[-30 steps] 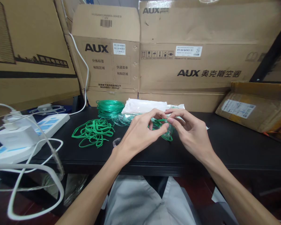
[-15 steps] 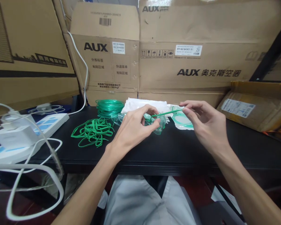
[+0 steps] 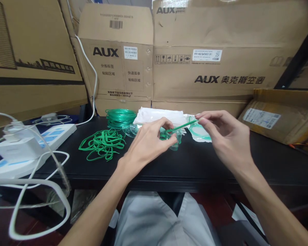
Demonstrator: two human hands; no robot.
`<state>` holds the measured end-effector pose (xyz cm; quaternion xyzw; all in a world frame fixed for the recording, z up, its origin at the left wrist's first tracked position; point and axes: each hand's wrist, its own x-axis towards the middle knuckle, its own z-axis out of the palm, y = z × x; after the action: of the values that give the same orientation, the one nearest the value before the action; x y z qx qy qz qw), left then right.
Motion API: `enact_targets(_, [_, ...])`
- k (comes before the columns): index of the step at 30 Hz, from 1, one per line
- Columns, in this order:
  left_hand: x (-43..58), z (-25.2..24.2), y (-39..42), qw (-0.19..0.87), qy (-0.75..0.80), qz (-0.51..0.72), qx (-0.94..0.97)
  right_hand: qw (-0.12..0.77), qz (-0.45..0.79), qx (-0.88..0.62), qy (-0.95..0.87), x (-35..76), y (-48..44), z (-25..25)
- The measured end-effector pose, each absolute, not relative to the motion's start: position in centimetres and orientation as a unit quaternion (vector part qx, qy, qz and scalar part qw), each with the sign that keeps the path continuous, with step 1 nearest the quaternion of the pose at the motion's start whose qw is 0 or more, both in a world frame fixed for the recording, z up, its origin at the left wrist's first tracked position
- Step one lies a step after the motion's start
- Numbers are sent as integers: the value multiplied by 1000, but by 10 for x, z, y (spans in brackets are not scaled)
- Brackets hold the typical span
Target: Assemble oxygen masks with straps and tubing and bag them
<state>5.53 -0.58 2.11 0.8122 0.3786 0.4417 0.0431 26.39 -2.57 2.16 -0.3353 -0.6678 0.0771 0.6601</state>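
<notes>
My right hand (image 3: 222, 136) pinches the end of a flat green elastic strap (image 3: 185, 125) between thumb and fingertips. The strap runs taut and slanting down to a clear, green-tinted plastic mask (image 3: 179, 138). My left hand (image 3: 154, 138) curls around the mask's near left side, thumb and fingers on it, hiding much of its shape. Left of this hand lies a loose tangle of green elastic straps (image 3: 102, 143). Behind the tangle sits a coil of green plastic tubing (image 3: 120, 118). More clear plastic (image 3: 130, 130) shows just beyond my left wrist.
White packaging (image 3: 159, 115) and a clear bag with green tubing (image 3: 200, 131) lie at the back of the black table (image 3: 179, 167). White power strips (image 3: 59, 135) with cables crowd the left. Cardboard boxes (image 3: 207, 68) line the back; a taped carton (image 3: 274, 116) stands right.
Both hands have shifted only slightly, still on the mask and strap. The strap now slants a little more steeply up to my right hand.
</notes>
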Motion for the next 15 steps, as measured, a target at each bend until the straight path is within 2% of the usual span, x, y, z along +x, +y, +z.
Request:
enact_targets(8, [64, 17, -4, 79, 406, 514, 751, 628, 126, -336, -691, 241, -34, 16])
enact_targets(15, [62, 12, 10, 317, 345, 604, 645, 596, 204, -395, -669, 238, -23, 4])
